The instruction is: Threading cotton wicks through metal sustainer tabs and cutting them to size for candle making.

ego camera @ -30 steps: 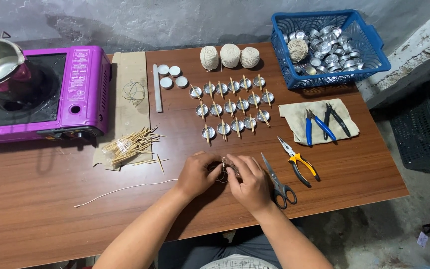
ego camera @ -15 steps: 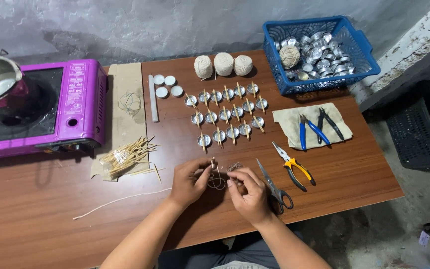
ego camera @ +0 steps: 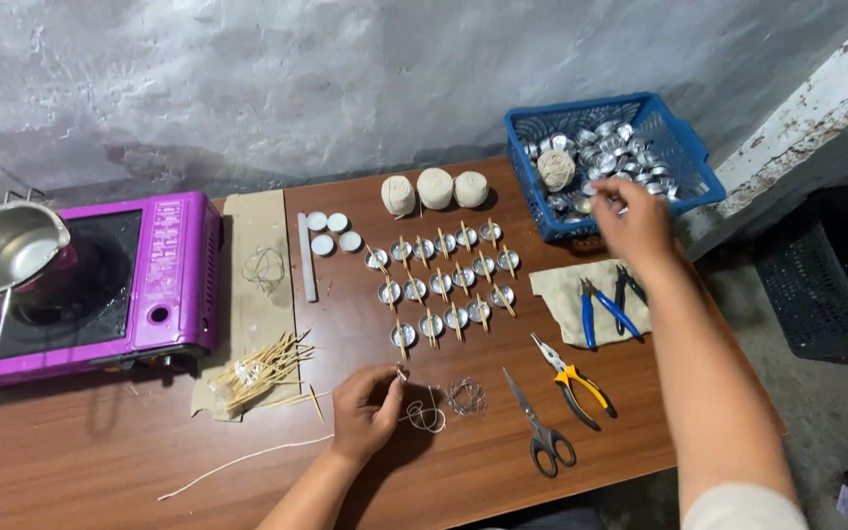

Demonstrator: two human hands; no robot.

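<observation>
Left hand (ego camera: pixel 365 410) rests on the brown table (ego camera: pixel 100 442), near edge. Thumb and forefinger are pinched on a short stick (ego camera: pixel 399 374) (its tip shows just above the fingertips). A pale string (ego camera: pixel 238 463) trails left from under the hand; a coil of string (ego camera: pixel 427 417) lies just right of the fingers, touching the table. A tangle of thin wire (ego camera: pixel 465 397) sits beside it, then scissors (ego camera: pixel 539 424) and yellow-handled pliers (ego camera: pixel 571 378). Farther back: rows of small metal cups (ego camera: pixel 447 281) with sticks across them. Right hand (ego camera: pixel 630 221) reaches over the blue basket's (ego camera: pixel 684 157) front rim, fingers curled; cannot tell whether they pinch anything.
</observation>
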